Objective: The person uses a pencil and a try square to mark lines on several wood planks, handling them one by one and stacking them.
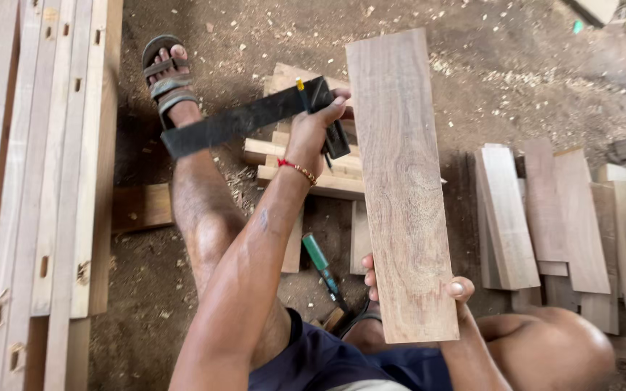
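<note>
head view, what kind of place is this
Most likely an informal woodworking spot on a dirt floor strewn with wood chips. The right hand holds a long brown plank, the left hand a black metal try square, and cut boards are stacked nearby.

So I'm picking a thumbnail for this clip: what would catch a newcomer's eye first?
The long wooden board down the middle, gripped at its near end by the right hand. Next, the black try square held with a pencil in the left hand, upper centre. Then the stack of mortised rails along the left.
</note>
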